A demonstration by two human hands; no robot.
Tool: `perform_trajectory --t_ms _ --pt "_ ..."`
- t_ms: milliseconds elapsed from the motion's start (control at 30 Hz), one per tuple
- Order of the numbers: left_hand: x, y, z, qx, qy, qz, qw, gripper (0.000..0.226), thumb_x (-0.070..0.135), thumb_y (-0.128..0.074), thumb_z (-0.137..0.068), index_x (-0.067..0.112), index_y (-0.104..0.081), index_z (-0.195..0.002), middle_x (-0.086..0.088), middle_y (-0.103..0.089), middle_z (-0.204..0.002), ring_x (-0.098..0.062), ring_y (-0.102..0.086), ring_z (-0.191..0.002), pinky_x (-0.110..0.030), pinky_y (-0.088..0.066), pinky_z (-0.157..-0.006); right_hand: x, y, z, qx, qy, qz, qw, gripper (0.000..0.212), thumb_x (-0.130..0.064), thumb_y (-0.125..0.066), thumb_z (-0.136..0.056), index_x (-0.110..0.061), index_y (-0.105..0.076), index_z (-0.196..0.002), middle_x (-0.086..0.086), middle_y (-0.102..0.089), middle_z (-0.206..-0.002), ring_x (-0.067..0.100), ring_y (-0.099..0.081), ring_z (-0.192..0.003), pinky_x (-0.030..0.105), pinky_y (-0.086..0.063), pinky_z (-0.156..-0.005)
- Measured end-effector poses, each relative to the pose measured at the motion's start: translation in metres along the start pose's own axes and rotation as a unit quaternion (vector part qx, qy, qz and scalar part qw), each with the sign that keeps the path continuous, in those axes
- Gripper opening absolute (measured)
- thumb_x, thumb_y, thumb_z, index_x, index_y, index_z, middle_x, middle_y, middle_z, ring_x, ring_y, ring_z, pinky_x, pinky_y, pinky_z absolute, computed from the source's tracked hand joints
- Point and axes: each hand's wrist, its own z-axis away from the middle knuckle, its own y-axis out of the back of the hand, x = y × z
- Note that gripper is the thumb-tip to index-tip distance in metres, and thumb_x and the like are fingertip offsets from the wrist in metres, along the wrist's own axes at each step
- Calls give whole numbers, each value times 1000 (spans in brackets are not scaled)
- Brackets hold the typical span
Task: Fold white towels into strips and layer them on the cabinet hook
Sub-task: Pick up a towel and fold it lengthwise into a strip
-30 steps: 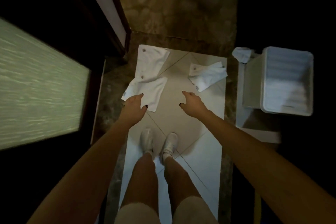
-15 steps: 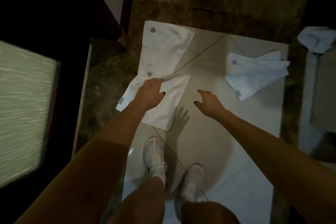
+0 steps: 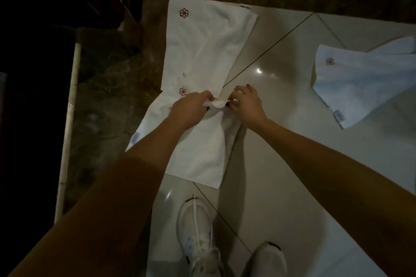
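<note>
Three white towels lie on the pale tiled floor. The near towel lies flat in front of my feet. My left hand and my right hand both pinch its far edge, which is bunched up between them. A second towel with red flower marks lies just beyond, its near end partly under the first. A third towel, crumpled, lies to the right.
My white shoes stand on the tiles just below the near towel. A dark cabinet rises at the left, with a dark mottled floor strip beside the tiles. A white rail runs along the cabinet base.
I have bent lower, so the towels look larger. My right hand moved left to the near towel's far edge, and both hands now pinch and bunch that edge.
</note>
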Motion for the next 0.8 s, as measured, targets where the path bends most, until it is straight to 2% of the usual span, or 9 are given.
perform_trajectory --t_ms 100,200,300,400,500,600,667,767,800 --pt "15 18 29 -31 19 31 999 14 21 -57 -96 11 -58 -105 -14 -66 -103 -27 -58 -88 -31 -40 -70 -12 22 35 -32 -7 -30 999 20 -27 -53 -99 -15 -66 -108 9 -59 -125 30 -37 -135 53 -21 -114" --pt "35 53 61 -30 22 29 999 17 25 -62 -92 10 -60 -99 -11 -65 -102 -26 -59 -90 -33 -44 -73 -31 65 84 -49 18 -56 997 14 -22 -55 -98 -11 -64 -96 7 -63 -92 29 -58 -100 45 -34 -104" --pt "67 96 101 -14 12 36 999 20 26 -64 -92 9 -61 -102 -7 -49 -118 -19 -55 -84 -28 -42 -76 -55 120 138 -55 24 -89 994 13 -19 -56 -98 -9 -64 -96 11 -66 -91 29 -60 -86 30 -38 -71" --pt "111 142 148 8 -19 68 997 18 23 -65 -92 7 -61 -100 -5 -39 -130 -17 -57 -82 -25 -46 -82 -79 181 193 -41 12 -103 994 14 -22 -55 -99 -9 -61 -96 12 -64 -88 28 -59 -80 33 -42 -64" --pt "162 196 193 12 -28 97 995 14 22 -63 -93 9 -62 -99 -6 -44 -125 -18 -60 -90 -29 -51 -89 -99 249 249 -19 -15 -109 994 20 -29 -56 -98 -14 -54 -85 7 -57 -76 22 -52 -69 29 -34 -54" --pt "215 250 239 21 -40 114 992 13 21 -63 -93 9 -63 -99 -6 -47 -123 -19 -60 -94 -31 -51 -87 -117 318 305 -4 -44 -136 990 30 -32 -61 -95 -10 -55 -76 4 -51 -67 14 -45 -61 25 -30 -53" --pt "251 281 270 57 -51 136 988 13 20 -64 -93 8 -63 -97 -3 -42 -127 -14 -58 -89 -27 -50 -84 -126 362 342 11 -66 -163 984 30 -26 -62 -94 -3 -58 -74 4 -50 -65 12 -42 -59 29 -30 -55" --pt "305 322 315 92 -46 176 979 13 20 -67 -91 8 -63 -95 0 -43 -117 -9 -55 -84 -21 -47 -82 -136 417 400 45 -95 -196 975 19 -15 -59 -93 0 -67 -84 9 -59 -74 17 -52 -65 33 -42 -61" --pt "322 335 330 98 -45 193 975 12 19 -67 -91 8 -63 -95 -1 -47 -112 -10 -55 -85 -18 -46 -80 -139 434 420 68 -100 -210 970 15 -15 -59 -93 -5 -68 -84 6 -62 -76 15 -55 -67 27 -44 -61"
